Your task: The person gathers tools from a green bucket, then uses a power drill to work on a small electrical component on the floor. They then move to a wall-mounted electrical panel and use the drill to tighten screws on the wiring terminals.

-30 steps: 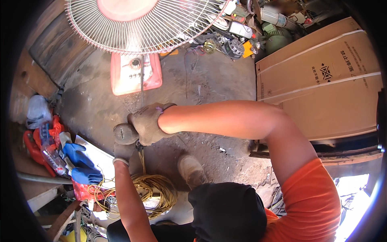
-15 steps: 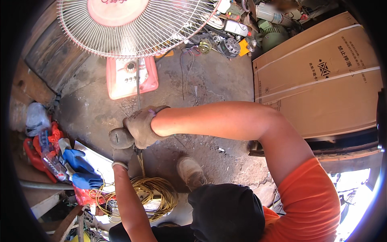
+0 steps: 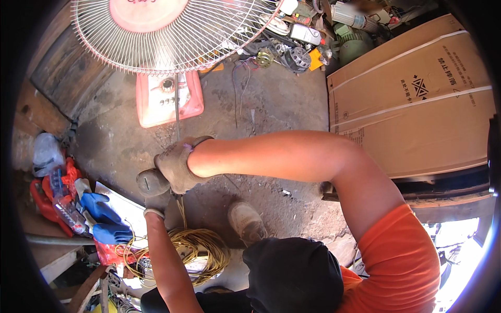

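My right hand [image 3: 179,166], in a grey-brown work glove, is closed against a grey, round-ended thing [image 3: 152,182] with a slot in its end. Its kind is not clear. Below it, a cord [image 3: 181,208] drops to a yellow coiled cable [image 3: 201,250]. A thin grey rod [image 3: 177,117] runs up from the right glove across a pink fan base [image 3: 195,96]; where it joins is hidden. My left hand [image 3: 155,202], also gloved, is close under the round end, its fingers out of sight.
A large fan with a white wire guard [image 3: 99,44] fills the upper left. A big cardboard box [image 3: 376,99] stands at right. Motors and loose parts [image 3: 297,60] lie at the back. Blue gloves [image 3: 107,214] lie at left. A shoe [image 3: 245,221] is on the floor.
Both hands and the round-ended thing have shifted slightly left in the picture. The fan and base also sit a little further left and up.
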Motion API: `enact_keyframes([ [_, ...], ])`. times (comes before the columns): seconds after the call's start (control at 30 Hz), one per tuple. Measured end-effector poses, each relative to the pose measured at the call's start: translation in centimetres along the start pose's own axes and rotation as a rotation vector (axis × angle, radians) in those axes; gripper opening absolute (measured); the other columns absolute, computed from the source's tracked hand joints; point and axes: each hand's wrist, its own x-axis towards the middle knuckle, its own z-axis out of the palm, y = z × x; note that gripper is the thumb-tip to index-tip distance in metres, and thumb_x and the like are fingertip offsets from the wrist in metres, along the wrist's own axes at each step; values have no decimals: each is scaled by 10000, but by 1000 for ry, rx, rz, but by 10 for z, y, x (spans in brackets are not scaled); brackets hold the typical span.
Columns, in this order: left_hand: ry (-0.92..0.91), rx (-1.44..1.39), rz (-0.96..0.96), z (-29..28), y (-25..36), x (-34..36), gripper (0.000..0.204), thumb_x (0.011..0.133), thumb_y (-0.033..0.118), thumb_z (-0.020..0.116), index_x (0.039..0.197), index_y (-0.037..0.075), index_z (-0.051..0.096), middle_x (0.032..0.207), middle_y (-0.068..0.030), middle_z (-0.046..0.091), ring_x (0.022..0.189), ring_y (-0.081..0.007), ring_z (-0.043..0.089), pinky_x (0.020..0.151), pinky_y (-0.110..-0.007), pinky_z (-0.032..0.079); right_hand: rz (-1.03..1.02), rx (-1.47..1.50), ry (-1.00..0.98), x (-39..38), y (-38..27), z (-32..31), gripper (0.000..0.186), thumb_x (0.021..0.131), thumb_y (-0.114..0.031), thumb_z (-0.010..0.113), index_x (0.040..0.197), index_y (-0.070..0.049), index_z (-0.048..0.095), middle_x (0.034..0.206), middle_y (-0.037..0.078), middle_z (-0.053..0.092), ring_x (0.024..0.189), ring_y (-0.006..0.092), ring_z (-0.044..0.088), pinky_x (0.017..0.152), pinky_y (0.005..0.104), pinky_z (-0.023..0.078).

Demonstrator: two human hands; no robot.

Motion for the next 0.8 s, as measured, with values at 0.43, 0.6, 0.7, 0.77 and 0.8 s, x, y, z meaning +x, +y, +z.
enact_keyframes([
  [0.43, 344, -913, -324, -109, 90, 8, 278, 856, 104, 635, 1127, 46, 624, 908, -82, 678, 718, -209, 617, 680, -344, 509, -57, 580, 499, -46, 62, 52, 474, 719, -238, 691, 1141, -33, 620, 979, 183, 692, 956, 302, 665, 865, 378, 506],
  [0.6, 417, -1130, -184, -103, 72, 9, 203, 893, 10, 551, 1096, -3, 567, 934, -76, 619, 791, -156, 618, 749, -274, 554, -191, 949, 800, -82, 104, 120, 464, 784, -250, 748, 1175, -42, 608, 1032, 106, 695, 926, 204, 665, 870, 341, 507],
  [0.7, 209, -2196, -342, -128, 114, 12, 204, 899, -16, 533, 1098, -29, 575, 996, -166, 630, 950, -248, 638, 779, -316, 550, -7, 1102, 705, -101, 109, 148, 470, 836, -179, 730, 1250, -30, 565, 1129, 99, 663, 989, 173, 641, 887, 332, 512],
  [0.77, 54, -2379, -386, -117, 133, 13, 196, 928, 42, 538, 1118, 27, 587, 996, -138, 639, 875, -198, 625, 701, -272, 530, 41, 1264, 773, -120, 97, 154, 479, 839, -107, 712, 1275, -11, 542, 1143, 124, 648, 1010, 180, 631, 881, 326, 519],
  [0.8, -10, -2472, -435, -110, 147, 13, 193, 942, 72, 541, 1127, 55, 594, 997, -123, 643, 837, -173, 619, 662, -249, 519, 15, 1622, 775, -125, 99, 164, 511, 828, -78, 713, 1296, -4, 521, 1141, 130, 644, 1002, 191, 632, 871, 328, 523],
])
